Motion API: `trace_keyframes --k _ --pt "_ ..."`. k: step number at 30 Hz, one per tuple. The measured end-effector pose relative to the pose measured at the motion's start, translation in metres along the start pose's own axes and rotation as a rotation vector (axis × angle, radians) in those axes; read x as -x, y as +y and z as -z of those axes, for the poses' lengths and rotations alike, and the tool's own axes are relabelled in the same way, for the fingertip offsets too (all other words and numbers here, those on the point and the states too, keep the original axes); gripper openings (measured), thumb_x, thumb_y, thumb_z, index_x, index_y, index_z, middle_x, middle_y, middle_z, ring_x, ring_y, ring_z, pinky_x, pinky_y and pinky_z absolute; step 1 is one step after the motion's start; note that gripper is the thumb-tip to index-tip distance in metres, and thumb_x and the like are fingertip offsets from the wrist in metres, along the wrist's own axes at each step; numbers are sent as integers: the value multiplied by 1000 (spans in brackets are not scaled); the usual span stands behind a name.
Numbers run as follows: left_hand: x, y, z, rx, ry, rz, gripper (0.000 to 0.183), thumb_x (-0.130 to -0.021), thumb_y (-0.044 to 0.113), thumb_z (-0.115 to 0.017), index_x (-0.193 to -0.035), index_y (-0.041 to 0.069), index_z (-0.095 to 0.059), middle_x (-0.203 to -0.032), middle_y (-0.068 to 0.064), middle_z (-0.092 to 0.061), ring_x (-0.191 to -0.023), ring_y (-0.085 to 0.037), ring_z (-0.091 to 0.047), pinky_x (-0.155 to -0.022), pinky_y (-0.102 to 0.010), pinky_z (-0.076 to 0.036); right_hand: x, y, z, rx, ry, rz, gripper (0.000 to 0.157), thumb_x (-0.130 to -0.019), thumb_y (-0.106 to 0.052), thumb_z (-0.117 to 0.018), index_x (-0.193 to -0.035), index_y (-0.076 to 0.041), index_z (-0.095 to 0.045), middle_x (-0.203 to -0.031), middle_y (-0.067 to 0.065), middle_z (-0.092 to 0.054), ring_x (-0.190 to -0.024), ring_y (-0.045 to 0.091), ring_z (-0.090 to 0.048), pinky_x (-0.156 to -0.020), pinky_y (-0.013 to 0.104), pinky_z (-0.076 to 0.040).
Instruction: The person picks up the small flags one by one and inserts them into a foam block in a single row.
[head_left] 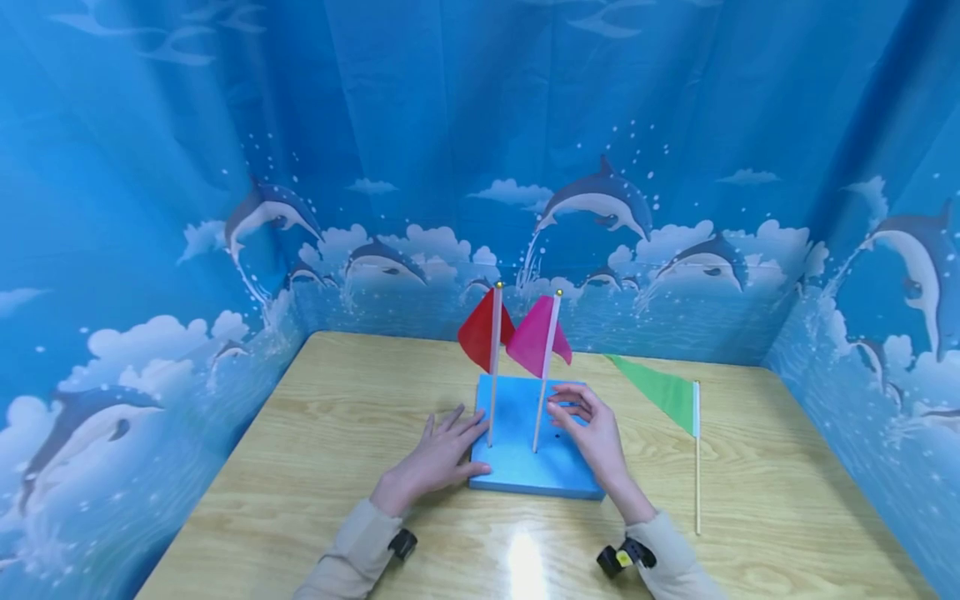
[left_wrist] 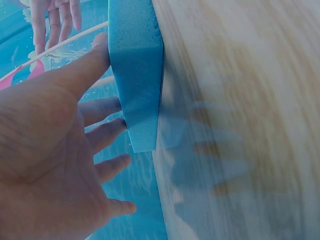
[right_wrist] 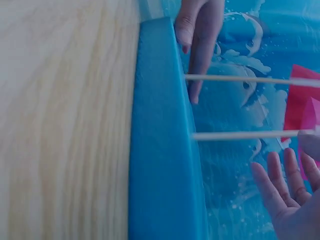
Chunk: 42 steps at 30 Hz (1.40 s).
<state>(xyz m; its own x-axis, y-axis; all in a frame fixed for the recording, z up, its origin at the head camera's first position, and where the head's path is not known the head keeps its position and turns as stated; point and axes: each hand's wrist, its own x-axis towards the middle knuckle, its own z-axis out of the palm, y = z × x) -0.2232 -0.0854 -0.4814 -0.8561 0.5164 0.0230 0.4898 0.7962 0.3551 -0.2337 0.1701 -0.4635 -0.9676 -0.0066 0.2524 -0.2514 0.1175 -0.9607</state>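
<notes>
A blue foam board (head_left: 517, 477) lies on the table with two small flags upright in it. The red flag (head_left: 477, 335) stands on the left and the pink flag (head_left: 529, 337) to its right, each on a thin pale stick. My left hand (head_left: 435, 460) rests on the board's left edge, fingers spread and thumb at the near corner; the left wrist view shows its fingertips touching the foam block (left_wrist: 136, 75). Just right of the pink flag's stick, my right hand (head_left: 596, 429) hovers with loosely bent fingers. In the right wrist view its fingers (right_wrist: 280, 182) look spread, holding nothing.
A green flag (head_left: 667, 396) on a stick lies on the wooden table (head_left: 360, 375), to the right of the board. One small dark hole (head_left: 557, 436) shows in the board near my right hand. Blue dolphin-print curtains (head_left: 450, 125) enclose the table's back and sides.
</notes>
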Motion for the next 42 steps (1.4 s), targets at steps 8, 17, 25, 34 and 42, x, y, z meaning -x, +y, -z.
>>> trace_keyframes --k 8,17,25,34,42 --pt "0 0 0 1 1 0 75 -81 58 -55 -143 23 -33 -152 1 -25 -140 -33 -12 -106 -65 -9 2 -2 41 -35 20 -22 38 -91 -17 -58 -123 3 -50 -110 25 -58 -93 33 -63 -76 40 -54" --pt "1 1 1 13 0 -8 74 -82 57 -55 -144 22 -32 -152 1 -24 -141 -32 -11 -106 -66 -7 -1 20 120 -88 47 48 39 -93 -13 -55 -129 1 -46 -111 8 -62 -90 15 -64 -72 30 -56" --pt "1 0 0 9 7 -10 75 -82 58 -56 -143 21 -34 -151 1 -25 -140 -32 -11 -105 -66 -9 -18 101 206 -119 212 2 45 -88 -19 -62 -127 -1 -50 -108 6 -64 -87 20 -66 -67 33 -56" --pt "1 2 2 2 4 -5 75 -81 58 -56 -143 20 -35 -151 0 -26 -140 -34 -12 -105 -66 -9 0 96 233 -82 162 -157 44 -83 -34 -68 -115 -7 -56 -98 -3 -66 -80 11 -68 -68 28 -56" --pt "0 1 1 -1 7 -7 75 -81 58 -56 -143 20 -35 -151 0 -25 -140 -34 -12 -105 -67 -9 22 30 215 310 27 -423 53 -91 -16 -55 -126 19 -37 -94 8 -65 -73 8 -67 -71 27 -56"
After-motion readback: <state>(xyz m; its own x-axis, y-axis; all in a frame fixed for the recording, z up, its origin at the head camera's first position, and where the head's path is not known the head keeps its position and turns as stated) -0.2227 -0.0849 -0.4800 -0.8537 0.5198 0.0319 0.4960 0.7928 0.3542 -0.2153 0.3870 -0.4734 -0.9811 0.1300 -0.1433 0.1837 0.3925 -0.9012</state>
